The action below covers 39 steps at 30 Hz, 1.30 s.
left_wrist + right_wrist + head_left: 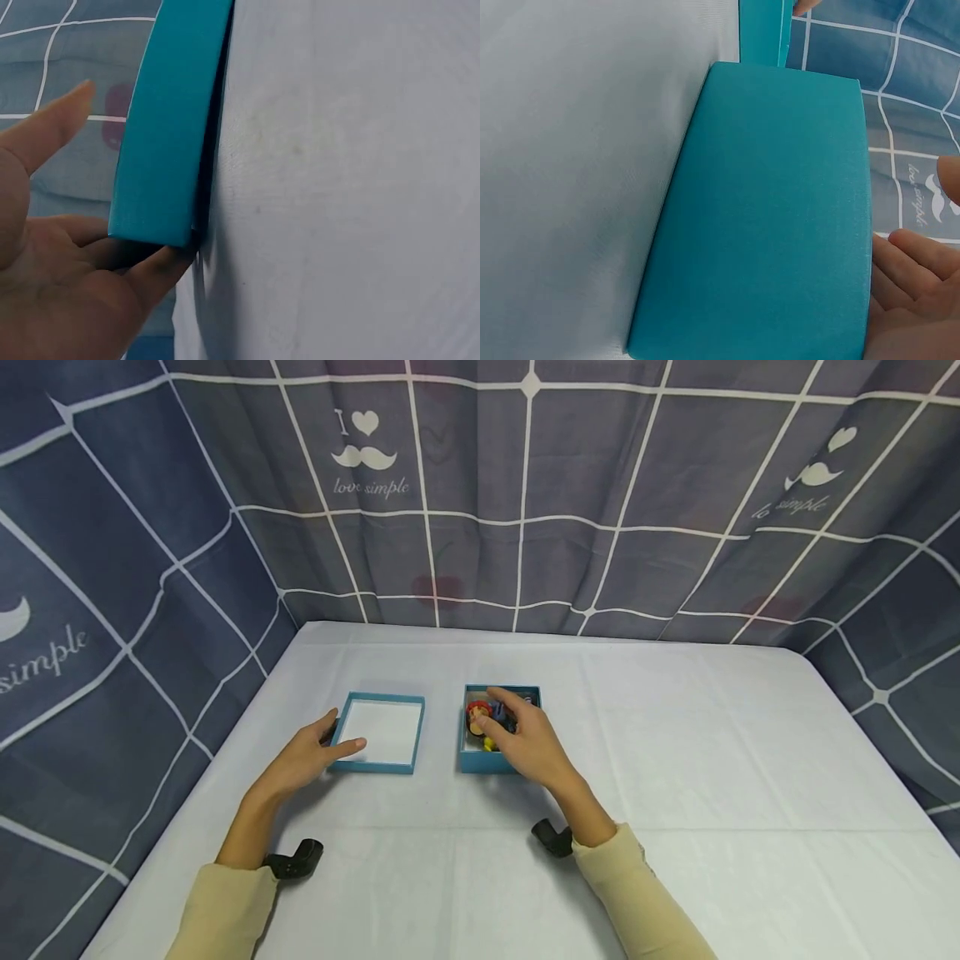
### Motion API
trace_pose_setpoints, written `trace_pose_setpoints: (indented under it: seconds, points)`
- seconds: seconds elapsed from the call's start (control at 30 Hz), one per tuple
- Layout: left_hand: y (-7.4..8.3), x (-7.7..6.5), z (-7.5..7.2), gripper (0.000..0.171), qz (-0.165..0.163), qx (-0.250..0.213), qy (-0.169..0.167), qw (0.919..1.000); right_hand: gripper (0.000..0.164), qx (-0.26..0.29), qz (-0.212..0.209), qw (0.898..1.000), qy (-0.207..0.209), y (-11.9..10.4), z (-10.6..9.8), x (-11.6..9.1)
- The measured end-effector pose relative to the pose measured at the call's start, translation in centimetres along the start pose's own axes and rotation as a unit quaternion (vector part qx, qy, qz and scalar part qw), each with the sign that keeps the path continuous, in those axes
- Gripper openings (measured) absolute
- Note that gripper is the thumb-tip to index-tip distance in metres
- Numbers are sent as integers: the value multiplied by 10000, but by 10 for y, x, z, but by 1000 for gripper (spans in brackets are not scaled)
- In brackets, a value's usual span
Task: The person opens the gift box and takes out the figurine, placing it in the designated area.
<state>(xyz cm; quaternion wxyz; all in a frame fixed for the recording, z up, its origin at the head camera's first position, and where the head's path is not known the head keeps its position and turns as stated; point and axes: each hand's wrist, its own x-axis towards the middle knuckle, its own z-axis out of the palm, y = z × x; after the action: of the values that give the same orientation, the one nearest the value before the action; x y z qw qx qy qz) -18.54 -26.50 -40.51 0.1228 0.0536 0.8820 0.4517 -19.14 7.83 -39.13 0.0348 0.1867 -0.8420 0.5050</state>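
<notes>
A square teal lid (373, 767) lies with its white inside facing up, on the left of the table. My left hand (296, 760) is at its left edge, thumb apart above; in the left wrist view, fingertips touch the underside of the lid's wall (169, 127). To the right stands an open teal box (483, 762). Inside it are a small figure with a red top (478, 713), a dark blue item and a yellow bit. My right hand (536, 747) hovers over the box's right side, fingers spread, and partly hides the contents.
A white cloth (705, 760) covers the table. Dark grid-patterned curtains (472, 460) hang behind it and at both sides. A black wrist camera (296, 860) sticks out from the left wrist, another (552, 838) from the right.
</notes>
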Motion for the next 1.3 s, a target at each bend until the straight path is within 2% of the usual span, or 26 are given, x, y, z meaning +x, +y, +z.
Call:
trace_pose_setpoints:
  seconds: [0.1,0.37,0.57,0.63,0.7,0.87,1.03,1.17,1.3]
  points:
    - [1,0,1,103,34,184,-81,9998,53,-34,-63,10000,-18,2,1,1]
    - [0,0,3,101,80,223,-67,9997,51,-92,-64,9999,16,3,2,0]
    - [7,0,5,102,-16,381,-82,9992,52,-57,-98,9999,22,5,2,1]
    - [9,0,7,104,39,469,12,9989,52,-46,-94,9999,17,5,2,1]
    - [12,2,11,108,167,558,175,9981,52,-48,-88,9999,13,5,2,1]
    - [31,5,35,113,852,803,467,9920,51,-4,-110,9999,102,2,-1,3]
    - [57,8,65,109,1227,602,160,9905,52,8,-222,9998,-16,0,-2,9]
    - [70,19,81,108,1442,50,-366,9889,51,-152,-254,9994,-166,-1,-3,15]
    - [76,34,90,108,1434,-442,-836,9851,50,-433,-197,9982,-365,-1,-4,21]
